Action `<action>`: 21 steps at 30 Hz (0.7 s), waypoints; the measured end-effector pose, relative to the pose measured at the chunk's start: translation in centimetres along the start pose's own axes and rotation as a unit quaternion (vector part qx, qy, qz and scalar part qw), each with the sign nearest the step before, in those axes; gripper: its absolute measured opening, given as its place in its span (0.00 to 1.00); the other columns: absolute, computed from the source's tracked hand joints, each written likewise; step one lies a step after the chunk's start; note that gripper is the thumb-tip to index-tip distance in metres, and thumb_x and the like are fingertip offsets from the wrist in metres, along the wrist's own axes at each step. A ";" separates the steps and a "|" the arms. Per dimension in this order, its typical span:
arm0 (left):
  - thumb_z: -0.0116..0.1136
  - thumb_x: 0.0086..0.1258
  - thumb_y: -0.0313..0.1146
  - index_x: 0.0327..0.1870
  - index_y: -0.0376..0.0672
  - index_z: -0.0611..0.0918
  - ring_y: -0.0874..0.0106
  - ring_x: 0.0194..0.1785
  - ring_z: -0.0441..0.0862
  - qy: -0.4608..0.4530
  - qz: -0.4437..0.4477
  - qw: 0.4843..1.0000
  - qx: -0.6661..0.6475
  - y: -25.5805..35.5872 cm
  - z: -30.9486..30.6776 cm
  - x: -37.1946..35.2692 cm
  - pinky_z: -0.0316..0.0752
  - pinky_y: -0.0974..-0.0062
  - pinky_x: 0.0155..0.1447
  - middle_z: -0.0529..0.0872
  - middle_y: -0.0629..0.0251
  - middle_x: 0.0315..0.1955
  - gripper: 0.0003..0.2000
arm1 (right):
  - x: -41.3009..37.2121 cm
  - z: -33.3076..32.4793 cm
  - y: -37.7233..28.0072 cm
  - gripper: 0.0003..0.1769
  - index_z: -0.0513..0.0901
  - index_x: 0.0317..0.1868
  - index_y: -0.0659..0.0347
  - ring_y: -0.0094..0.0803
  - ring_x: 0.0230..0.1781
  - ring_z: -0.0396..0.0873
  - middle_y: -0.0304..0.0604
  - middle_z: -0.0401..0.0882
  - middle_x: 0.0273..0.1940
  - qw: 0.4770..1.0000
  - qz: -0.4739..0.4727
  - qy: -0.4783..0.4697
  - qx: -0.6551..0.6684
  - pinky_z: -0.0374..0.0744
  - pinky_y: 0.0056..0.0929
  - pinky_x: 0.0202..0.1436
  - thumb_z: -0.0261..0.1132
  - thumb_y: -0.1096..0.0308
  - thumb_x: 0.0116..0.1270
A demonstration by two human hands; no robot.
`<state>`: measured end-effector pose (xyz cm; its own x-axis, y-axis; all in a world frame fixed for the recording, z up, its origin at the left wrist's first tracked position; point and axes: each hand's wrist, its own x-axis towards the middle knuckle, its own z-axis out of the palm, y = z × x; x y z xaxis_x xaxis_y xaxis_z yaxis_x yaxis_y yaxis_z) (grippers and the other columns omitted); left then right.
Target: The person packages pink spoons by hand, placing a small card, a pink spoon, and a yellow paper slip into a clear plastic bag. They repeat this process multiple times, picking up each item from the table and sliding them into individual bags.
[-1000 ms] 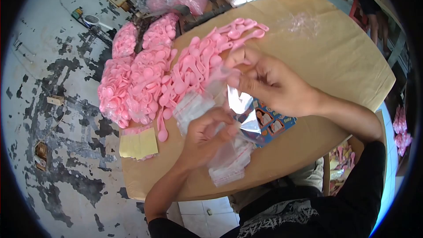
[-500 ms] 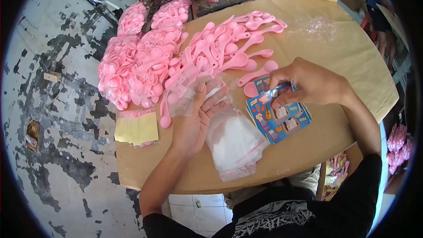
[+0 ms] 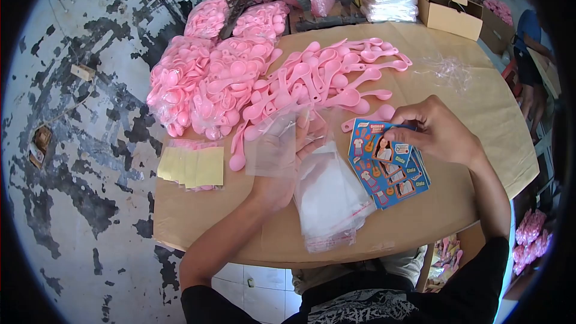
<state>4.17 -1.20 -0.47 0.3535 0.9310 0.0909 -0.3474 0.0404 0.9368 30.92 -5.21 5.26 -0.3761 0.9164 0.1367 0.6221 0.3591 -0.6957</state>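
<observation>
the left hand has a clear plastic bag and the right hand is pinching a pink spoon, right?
Not quite: the head view shows the right hand pinching a blue printed card, not a pink spoon. The left hand does have a clear plastic bag.

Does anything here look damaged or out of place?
Yes: the wall on the left has paint peeling in big dark patches. On the table, crumpled clear plastic lies loose beyond the right hand.

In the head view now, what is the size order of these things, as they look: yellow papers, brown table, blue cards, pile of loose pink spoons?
1. Brown table
2. Pile of loose pink spoons
3. Blue cards
4. Yellow papers
</observation>
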 end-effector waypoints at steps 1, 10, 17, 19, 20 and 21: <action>0.52 0.77 0.40 0.57 0.43 0.73 0.67 0.57 0.80 0.005 -0.003 1.000 -0.007 0.0 0.1 -0.1 0.74 0.63 0.65 0.81 0.62 0.50 0.15 | 0.1 0.3 0.4 0.08 0.85 0.39 0.66 0.24 0.35 0.80 0.41 0.85 0.39 0.997 0.027 0.005 0.065 0.77 0.25 0.39 0.68 0.69 0.66; 0.47 0.79 0.41 0.61 0.45 0.68 0.67 0.61 0.77 -0.021 -0.021 0.999 -0.027 -0.1 1.4 -0.9 0.72 0.62 0.66 0.77 0.60 0.58 0.16 | 0.2 4.3 -0.1 0.08 0.80 0.47 0.67 0.16 0.33 0.76 0.38 0.83 0.36 0.976 -0.045 0.089 0.192 0.78 0.22 0.38 0.60 0.73 0.73; 0.50 0.78 0.41 0.59 0.40 0.72 0.73 0.56 0.78 -0.011 0.004 0.999 -0.036 1.1 3.0 -1.4 0.74 0.70 0.61 0.78 0.64 0.52 0.17 | -0.3 4.3 -1.2 0.09 0.80 0.48 0.67 0.12 0.30 0.74 0.34 0.83 0.33 0.979 0.000 0.061 0.196 0.75 0.17 0.33 0.59 0.71 0.74; 0.52 0.77 0.41 0.57 0.37 0.75 0.77 0.52 0.78 -0.017 0.003 1.000 0.005 0.7 2.8 -1.3 0.75 0.76 0.57 0.80 0.67 0.48 0.17 | -0.2 4.7 -0.8 0.09 0.80 0.48 0.68 0.11 0.31 0.75 0.34 0.83 0.32 0.984 -0.058 0.057 0.161 0.76 0.17 0.34 0.59 0.71 0.74; 0.53 0.77 0.40 0.57 0.36 0.76 0.79 0.49 0.78 -0.028 0.002 0.999 0.040 -0.3 1.9 -1.0 0.74 0.77 0.54 0.80 0.67 0.47 0.17 | -0.2 4.8 -0.7 0.09 0.80 0.49 0.67 0.12 0.29 0.75 0.34 0.82 0.30 0.985 -0.061 0.052 0.151 0.76 0.18 0.32 0.59 0.72 0.73; 0.54 0.77 0.40 0.56 0.35 0.77 0.81 0.47 0.78 -0.038 0.001 0.996 0.075 -0.7 1.5 -0.9 0.74 0.79 0.52 0.81 0.68 0.46 0.17 | -0.2 4.8 -0.6 0.10 0.80 0.50 0.67 0.13 0.27 0.75 0.35 0.81 0.28 0.987 -0.064 0.048 0.140 0.76 0.19 0.31 0.60 0.73 0.72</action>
<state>5.43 -2.65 -0.68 0.4198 0.9005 0.1132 -0.2159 -0.0220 0.9762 27.29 -6.46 2.27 -0.3650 0.8839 0.2925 0.3540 0.4224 -0.8344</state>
